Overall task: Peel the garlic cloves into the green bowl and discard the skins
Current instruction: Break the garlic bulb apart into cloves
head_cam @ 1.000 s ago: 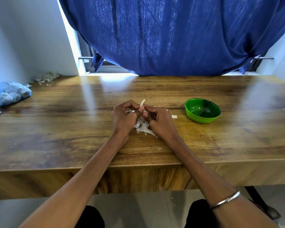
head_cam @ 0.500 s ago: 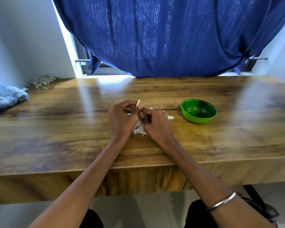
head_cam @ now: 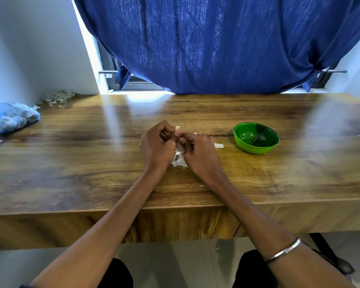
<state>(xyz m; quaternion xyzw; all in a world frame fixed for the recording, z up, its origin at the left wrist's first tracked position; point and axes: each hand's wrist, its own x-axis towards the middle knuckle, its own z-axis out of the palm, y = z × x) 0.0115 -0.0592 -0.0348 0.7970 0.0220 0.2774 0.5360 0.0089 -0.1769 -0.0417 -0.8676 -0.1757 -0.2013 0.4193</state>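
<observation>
at the far left edge of the wooden tabletop [head_cam: 71, 163] lies a blue bag [head_cam: 10, 119], partly cut by the frame, and behind it in the back corner by the wall sits a small heap of dry skins [head_cam: 58, 97]. between the bag and the hands there is a wide stretch of bare wood.

near the middle, a little closer to the front edge than to the window, the left hand [head_cam: 157, 146] and the right hand [head_cam: 200, 151] meet, the fingertips touching each other. both hands have curled fingers and pinch one small garlic clove [head_cam: 177, 128], of which only a pale tip shows above the fingers; how much skin is on it i cannot tell. under and between the hands lies a pile of white skins [head_cam: 179, 160] on the wood. one loose skin strip [head_cam: 219, 145] lies just beside the right hand, on its right. a tiny flake lies near the right wrist, toward the front edge.

further right, apart from the hands, stands the green bowl [head_cam: 256, 147], upright; no clove can be seen in it. to the right of the bowl the wood is free up to the right edge. a metal bangle [head_cam: 284, 252] is on the right forearm, below the front edge. behind all hangs a blue curtain [head_cam: 216, 42].
</observation>
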